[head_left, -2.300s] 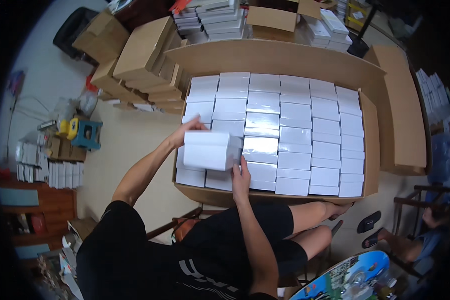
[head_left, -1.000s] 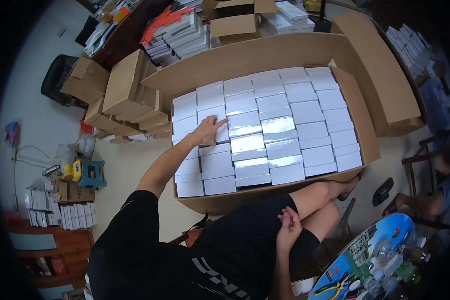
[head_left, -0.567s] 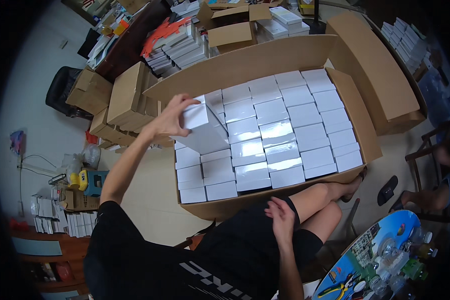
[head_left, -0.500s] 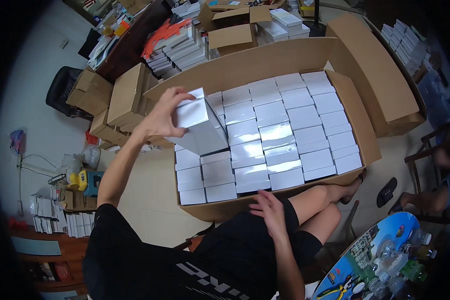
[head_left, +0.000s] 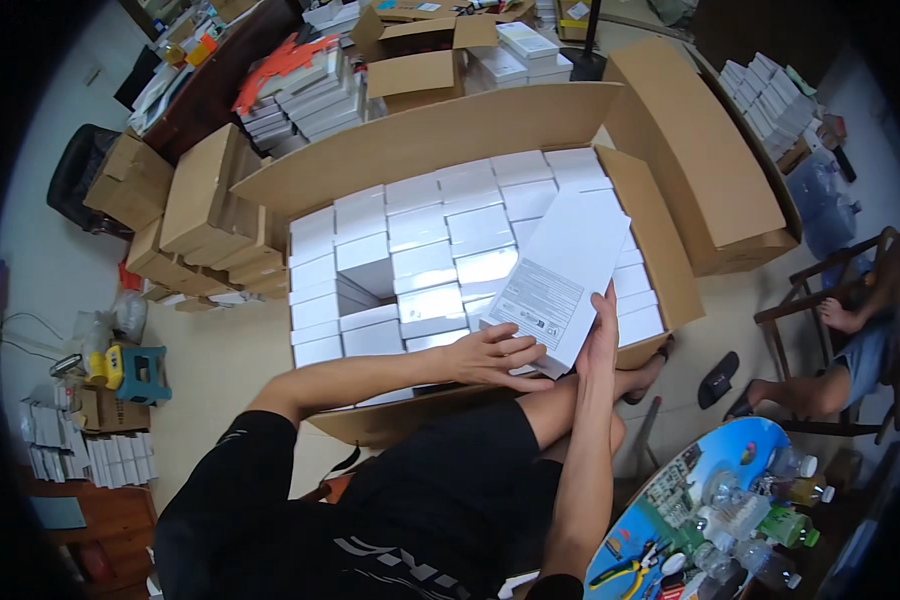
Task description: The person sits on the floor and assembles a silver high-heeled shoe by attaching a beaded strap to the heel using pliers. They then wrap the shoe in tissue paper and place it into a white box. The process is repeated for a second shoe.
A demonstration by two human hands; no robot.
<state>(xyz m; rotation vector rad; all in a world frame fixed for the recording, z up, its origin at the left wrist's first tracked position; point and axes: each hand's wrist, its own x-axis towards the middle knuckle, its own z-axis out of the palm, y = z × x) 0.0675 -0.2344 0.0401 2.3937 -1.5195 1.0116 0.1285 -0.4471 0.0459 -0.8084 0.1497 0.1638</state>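
Tilted above the right part of a large cardboard carton (head_left: 660, 235) is a long white box (head_left: 585, 240), its printed label facing up. My right hand (head_left: 598, 335) grips its right edge near the close end, thumb on top and fingers beneath. My left hand (head_left: 495, 358) closes on the near end, fingers over the edge and thumb below. Packed rows of similar white boxes (head_left: 430, 268) fill the carton. An open slot shows among them left of the middle. The held box and my left arm hide some rows.
Brown cartons (head_left: 200, 200) are stacked left of the large carton. Beyond it stand piled white boxes (head_left: 315, 105) and an open carton (head_left: 415, 75). A small table (head_left: 650, 500) at lower right carries bottles and pliers. Another person's leg (head_left: 805, 390) and a chair are at right.
The white box has come out of its slot at left and moved right, turning label-up. My right hand has risen from my lap and now holds it too. The view has shifted right.
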